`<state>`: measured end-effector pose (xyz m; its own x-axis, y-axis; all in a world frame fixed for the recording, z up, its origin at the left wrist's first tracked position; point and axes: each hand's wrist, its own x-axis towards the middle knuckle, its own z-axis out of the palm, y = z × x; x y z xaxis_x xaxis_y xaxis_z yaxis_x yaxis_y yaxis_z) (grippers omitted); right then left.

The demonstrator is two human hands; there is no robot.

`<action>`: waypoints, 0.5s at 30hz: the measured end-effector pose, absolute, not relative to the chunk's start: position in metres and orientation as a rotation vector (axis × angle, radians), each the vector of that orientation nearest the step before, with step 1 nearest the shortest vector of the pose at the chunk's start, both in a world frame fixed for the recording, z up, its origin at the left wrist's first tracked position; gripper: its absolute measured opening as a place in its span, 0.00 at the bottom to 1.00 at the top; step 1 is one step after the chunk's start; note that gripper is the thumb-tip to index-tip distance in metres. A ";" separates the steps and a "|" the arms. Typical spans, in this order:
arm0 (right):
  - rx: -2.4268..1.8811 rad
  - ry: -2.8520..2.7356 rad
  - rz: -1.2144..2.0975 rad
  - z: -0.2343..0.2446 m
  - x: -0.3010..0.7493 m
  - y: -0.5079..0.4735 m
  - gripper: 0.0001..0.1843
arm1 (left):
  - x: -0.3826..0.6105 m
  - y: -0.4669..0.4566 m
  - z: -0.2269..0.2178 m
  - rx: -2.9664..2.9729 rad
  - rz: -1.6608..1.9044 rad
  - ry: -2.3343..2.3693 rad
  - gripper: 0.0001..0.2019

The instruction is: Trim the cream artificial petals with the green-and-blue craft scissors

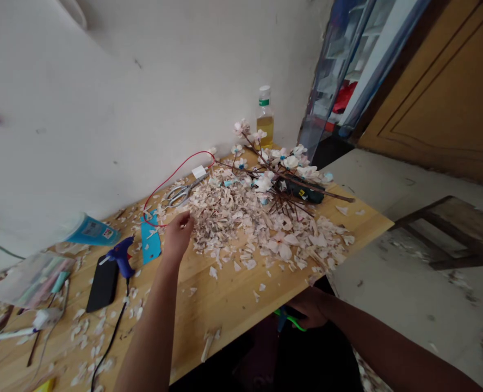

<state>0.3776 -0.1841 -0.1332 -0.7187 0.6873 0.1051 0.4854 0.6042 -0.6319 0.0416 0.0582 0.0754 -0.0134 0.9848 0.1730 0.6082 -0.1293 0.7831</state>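
My left hand (178,234) reaches over the wooden table (225,302), its fingers curled down at the near left edge of a heap of pale petal scraps (241,218); what they pinch, if anything, is hidden. Just beyond it lie scissors (181,193) and a red wire (172,177). My right hand (313,307) is below the table's front edge, closed round something with a green part (293,321). Artificial blossom branches (282,171) lie at the far end.
A blue glue gun (121,257) with a black cord, a black phone (103,283) and a blue card (150,239) lie left of my left hand. An oil bottle (265,117) stands by the wall. A wooden frame (449,231) lies on the floor at right.
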 end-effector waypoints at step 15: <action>-1.153 -2.668 1.001 -0.112 0.354 -0.251 0.32 | -0.015 -0.018 0.028 0.683 1.377 0.885 0.12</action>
